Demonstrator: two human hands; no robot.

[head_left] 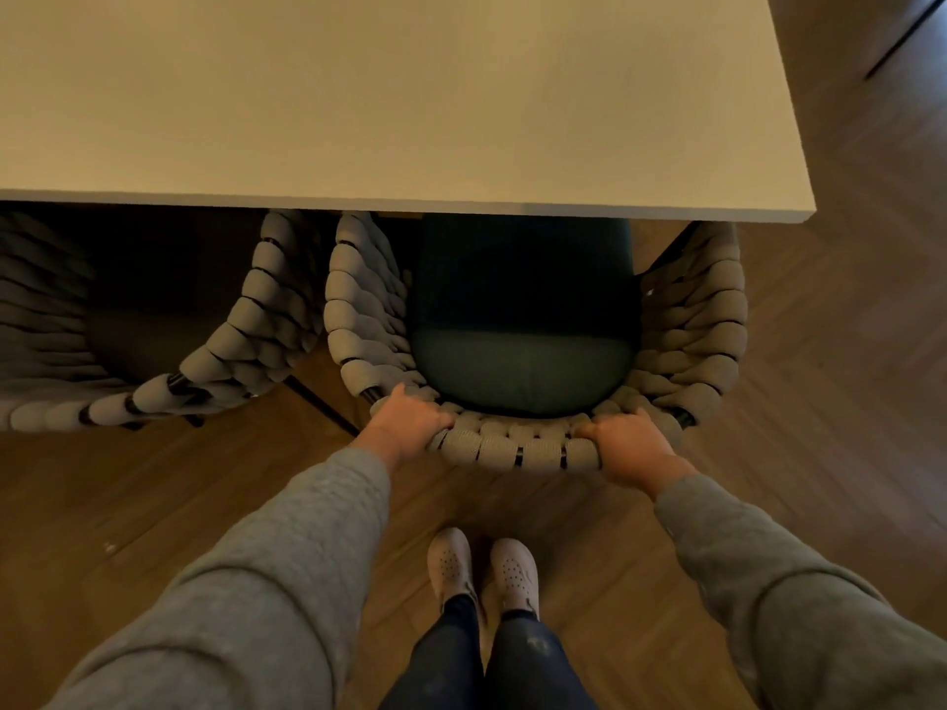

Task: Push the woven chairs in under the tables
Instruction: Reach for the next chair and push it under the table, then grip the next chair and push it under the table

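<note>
A woven chair (517,445) with thick grey rope weave and a dark green seat cushion (522,371) stands in front of me. Its front part lies under the edge of the pale table (410,120). My left hand (410,420) grips the left side of the chair's curved back rim. My right hand (628,440) grips the right side of the same rim. Both arms are stretched forward in grey sleeves. A second woven chair (241,351) stands to the left, its seat partly under the same table.
The floor (179,504) is wooden herringbone. My feet in pale shoes (481,571) stand just behind the chair. The table's right corner ends at the upper right, and a thin dark leg (902,38) of other furniture shows beyond it.
</note>
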